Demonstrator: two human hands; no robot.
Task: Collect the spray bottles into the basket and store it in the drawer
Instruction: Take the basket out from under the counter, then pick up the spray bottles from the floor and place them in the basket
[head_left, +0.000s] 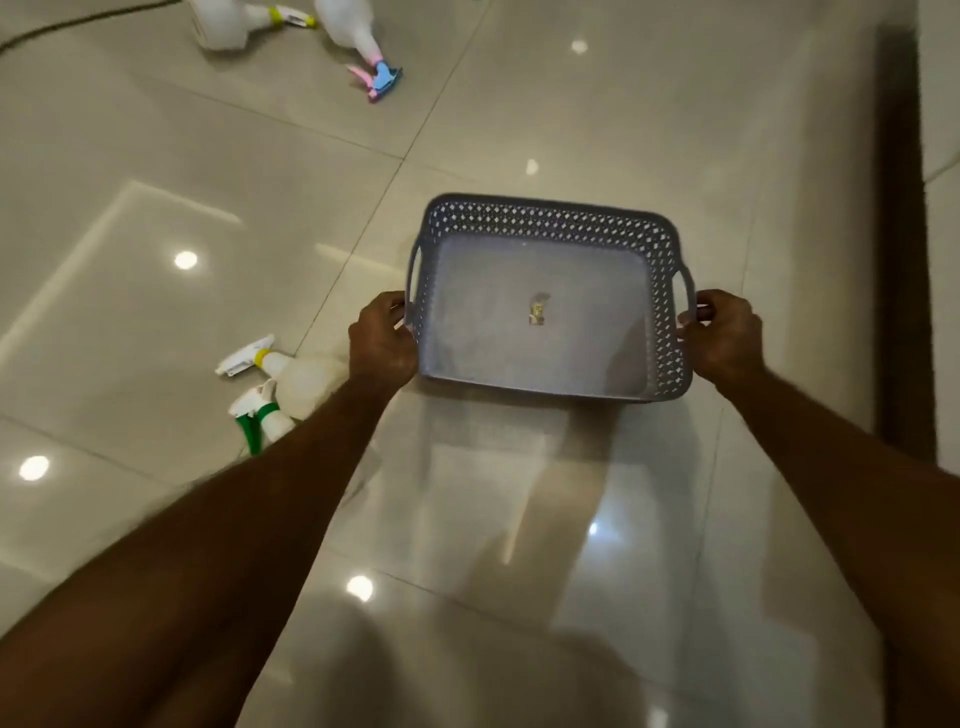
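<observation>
The basket (550, 228) at centre frame is grey-blue, its walls pierced with a diamond lattice. Lower left, one white spray bottle (291, 376) has a yellow collar, another (260, 415) a green trigger. At the top, a white bottle (358, 39) carries a pink-and-blue nozzle, above glossy beige floor tiles (156, 156).

Grey perforated plastic basket (551, 222), matt, on glossy polished floor tiles (208, 171); translucent white plastic spray bottles (301, 382) at nine and eleven o'clock.
</observation>
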